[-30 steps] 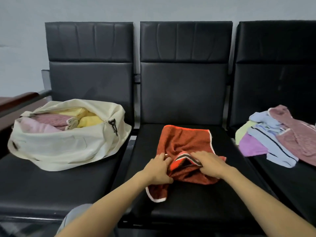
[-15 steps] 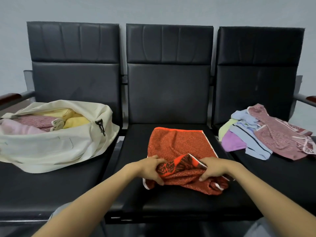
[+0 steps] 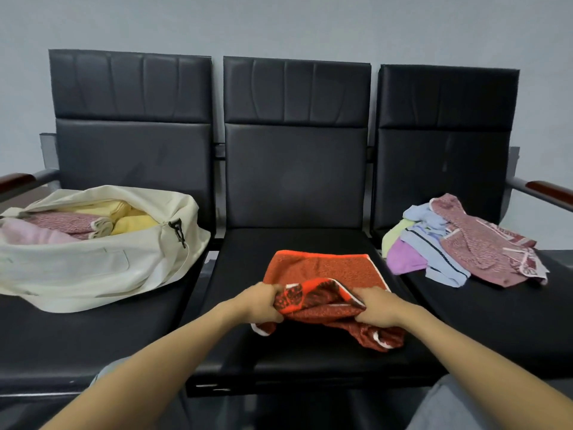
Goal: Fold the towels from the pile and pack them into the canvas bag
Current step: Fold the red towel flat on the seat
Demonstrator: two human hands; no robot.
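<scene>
Hands (image 3: 262, 302) (image 3: 376, 307) gripping orange towel (image 3: 322, 268) near edge, mid-seat

Three black padded seats stand in a row against a plain grey-blue wall (image 3: 279, 23): the left seat (image 3: 93, 333), the middle seat (image 3: 294, 187) and the right seat (image 3: 446, 166). Each has a tall back stitched into vertical panels across its upper part. A dark bar (image 3: 219, 150) links the left and middle backs. Grey metal arms carry the reddish-brown left armrest (image 3: 15, 180) and right armrest (image 3: 548, 190) at the row's ends.
</scene>
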